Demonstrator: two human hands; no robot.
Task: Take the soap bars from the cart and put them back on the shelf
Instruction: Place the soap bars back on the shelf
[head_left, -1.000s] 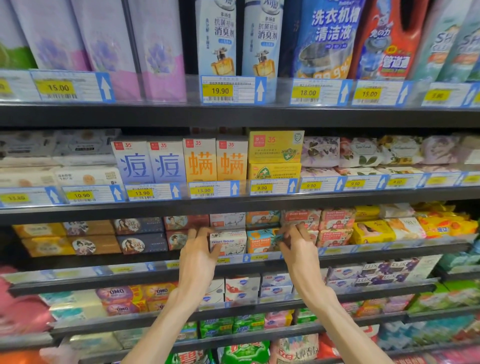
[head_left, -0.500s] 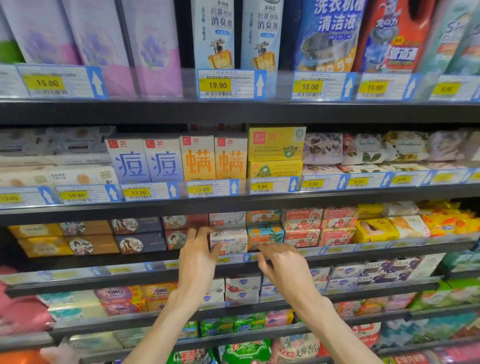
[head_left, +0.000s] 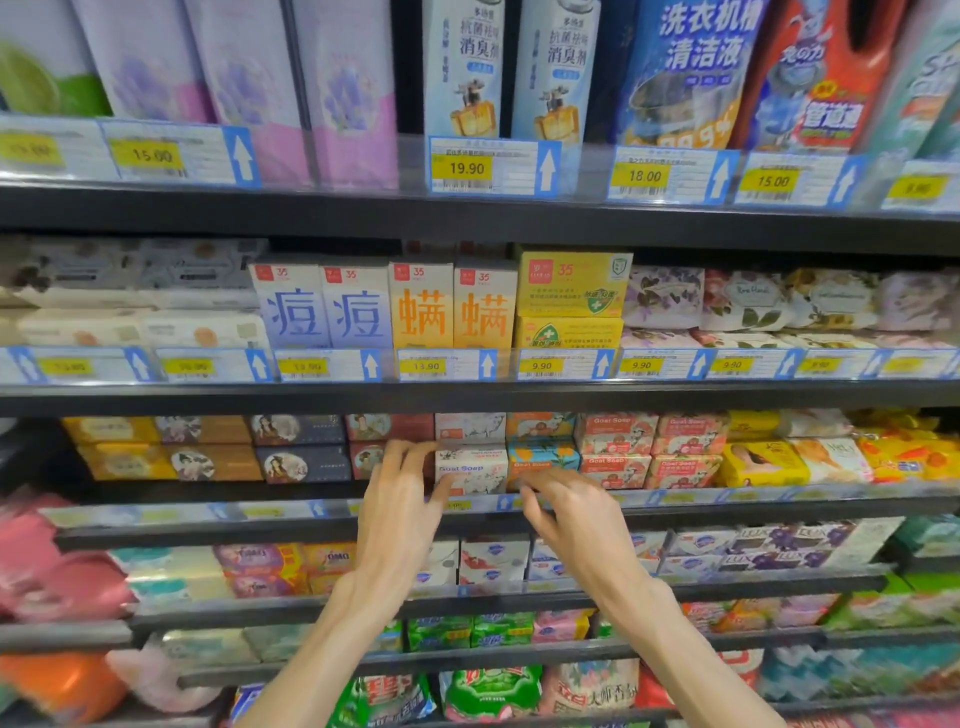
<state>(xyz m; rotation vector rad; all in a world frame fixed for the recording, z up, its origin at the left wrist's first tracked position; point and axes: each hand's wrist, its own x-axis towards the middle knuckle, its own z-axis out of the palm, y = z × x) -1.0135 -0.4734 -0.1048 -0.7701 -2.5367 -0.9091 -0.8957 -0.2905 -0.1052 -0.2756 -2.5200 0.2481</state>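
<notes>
From a second ago I see the biggest change in my right hand (head_left: 574, 512): it was up at the teal and orange soap box (head_left: 543, 457), fingertips on its right end, and it has since dropped and drawn back toward me, so it now hangs in front of the shelf's price rail (head_left: 727, 498), just below that box. The box itself stays where it was, seated on the bottom layer with another box stacked above it. The camera has also tipped up a little, so the whole shelf sits lower in view.

My left hand (head_left: 397, 512) has barely shifted. Its arm reaches up from below, palm turned away from me, fingers spread fairly wide and nearly straight. The thumb tip lies against the lower left corner of the white Goat Soap box (head_left: 470, 467), and the other fingertips rest on the reddish box (head_left: 366, 458) just left of it. It grips nothing.

The right hand's fingers are loosely curled and point left, toward the left thumb; they hold nothing. Whether the fingertips touch the rail I cannot tell, as the hand is blurred.

Red Goat Soap boxes (head_left: 615, 460) stand beyond the right fingers, further right.
</notes>
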